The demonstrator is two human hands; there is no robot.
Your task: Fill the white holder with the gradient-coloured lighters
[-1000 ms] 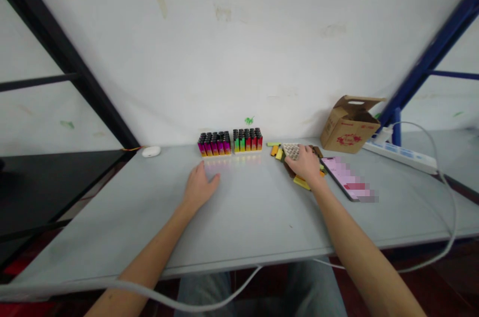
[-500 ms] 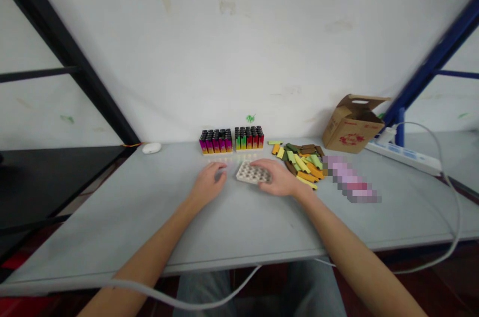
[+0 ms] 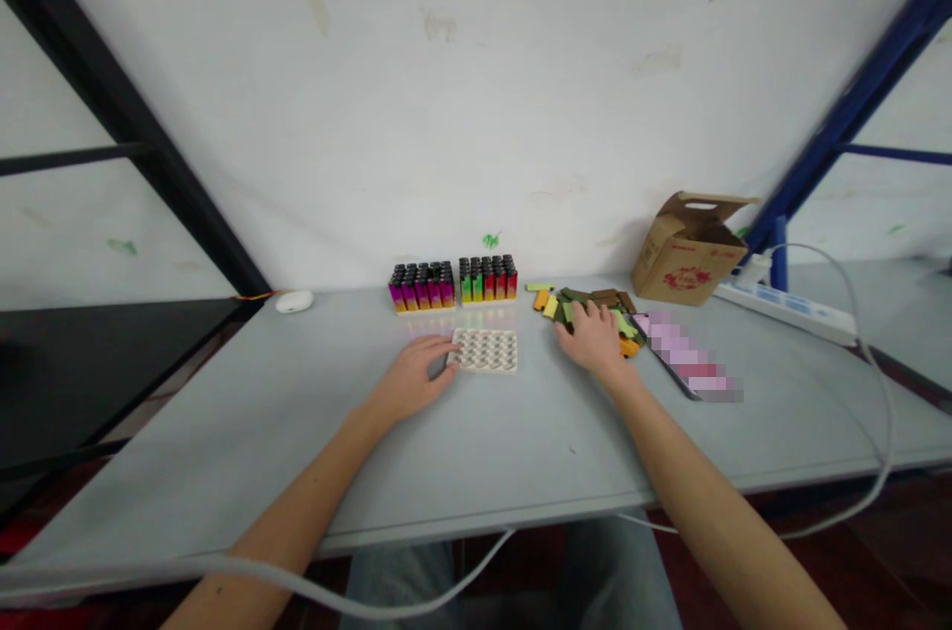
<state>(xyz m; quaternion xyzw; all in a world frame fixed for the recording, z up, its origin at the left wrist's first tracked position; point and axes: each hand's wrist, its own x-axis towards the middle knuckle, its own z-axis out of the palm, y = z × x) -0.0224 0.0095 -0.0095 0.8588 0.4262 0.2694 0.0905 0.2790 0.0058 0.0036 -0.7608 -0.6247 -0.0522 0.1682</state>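
Note:
A white tray with rows of holes (image 3: 487, 350) lies flat on the grey table (image 3: 476, 451). The thumb and fingers of my left hand (image 3: 417, 377) grip its left end. My right hand (image 3: 593, 340) rests over a pile of flat green, yellow, orange and brown pieces (image 3: 554, 305), fingers spread; whatever is under its palm is hidden. Behind the tray stand two blocks of black-topped lighters, one purple and orange (image 3: 422, 289), the other green, yellow and red (image 3: 488, 281).
A phone-like device with a pixelated screen (image 3: 680, 352) lies right of the pile. Behind it are an open cardboard box (image 3: 688, 263) and a white power strip (image 3: 788, 308) with a cable. A small white case (image 3: 295, 302) sits at the back left.
My right hand has let go of the tray and moved right onto the pile. My left hand has taken hold of the tray's left end. The tray now lies squarer to the table.

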